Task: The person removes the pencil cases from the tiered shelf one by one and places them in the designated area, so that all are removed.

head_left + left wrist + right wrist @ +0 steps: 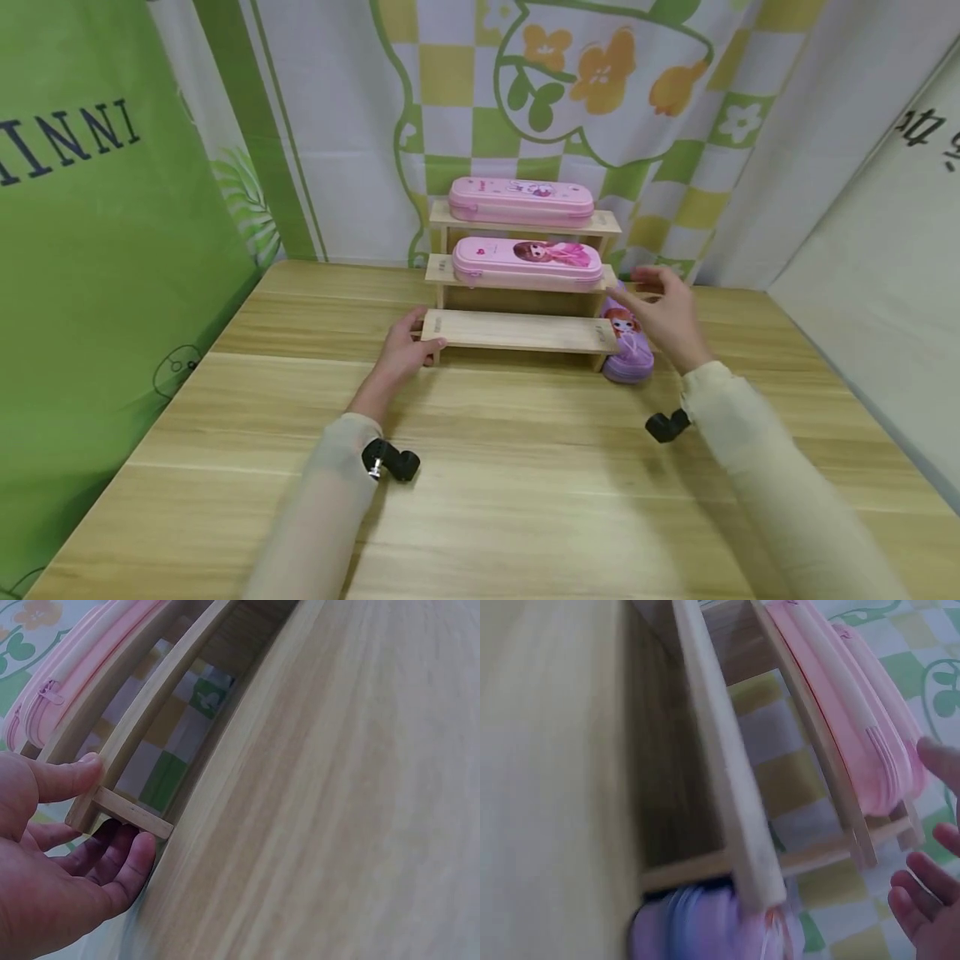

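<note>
A three-step wooden rack (517, 330) stands on the table with its lowest step bare. On the top step lies a pink case (521, 202); the middle step holds another pink case (528, 262) with a doll picture. Against the rack's right side is a purple case (628, 350). My left hand (403, 348) grips the left end of the lowest step, thumb on its front edge in the left wrist view (75, 855). My right hand (667, 317), fingers apart and slightly bent, is beside the right end of the middle step, above the purple case, holding nothing.
The wooden table (480, 467) extends in front of the rack and to both sides. A patterned curtain (442, 75) hangs behind it, with a green cloth (90, 275) on the left and a pale panel (885, 208) on the right. A thin dark cable is at the left edge.
</note>
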### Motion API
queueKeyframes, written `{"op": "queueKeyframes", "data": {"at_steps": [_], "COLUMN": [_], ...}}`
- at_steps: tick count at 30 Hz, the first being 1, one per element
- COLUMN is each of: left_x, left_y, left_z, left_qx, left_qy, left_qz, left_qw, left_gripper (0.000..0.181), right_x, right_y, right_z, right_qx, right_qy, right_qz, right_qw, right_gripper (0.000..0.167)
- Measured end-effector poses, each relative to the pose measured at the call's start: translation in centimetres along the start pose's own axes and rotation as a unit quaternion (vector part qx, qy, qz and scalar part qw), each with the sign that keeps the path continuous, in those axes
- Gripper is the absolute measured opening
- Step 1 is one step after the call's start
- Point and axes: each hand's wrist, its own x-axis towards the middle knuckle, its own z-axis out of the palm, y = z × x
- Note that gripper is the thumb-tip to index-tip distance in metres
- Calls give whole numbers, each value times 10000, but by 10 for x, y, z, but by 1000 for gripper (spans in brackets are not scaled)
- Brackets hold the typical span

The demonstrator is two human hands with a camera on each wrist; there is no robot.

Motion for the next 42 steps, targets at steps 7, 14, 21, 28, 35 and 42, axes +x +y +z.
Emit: {"op": "queueKeyframes", "data": {"at_steps": [7,14,21,28,35,42], "left_x": [1,0,-3,-1,-1,-1], "left_y": [-1,-1,-1,-2,-2,-4], "left_z": [0,0,-1,0,1,-2], "left_qx": [49,11,-78,-70,-110,-85], "left_qy": [-10,-9,-36,-33,-65,-41], "left_qz": [13,-111,-236,-143,-130,-125], "left_qw": [10000,9999,9997,9999,9998,9999], "left_gripper": [74,75,76,75,75,75], "right_x": [38,51,50,42,30,21], "right_y": [-16,-13,-11,-10,7,37], "right_z": [22,35,35,27,-2,-41], "right_qx": [535,1084,1089,1010,1245,1118], "right_qy": [-587,-871,-881,-565,-146,217], "right_qz": [-134,-3,-17,121,304,185], "right_qw": [9968,9903,9901,9932,9916,9933], "right_gripper": [76,82,79,76,74,70]}}
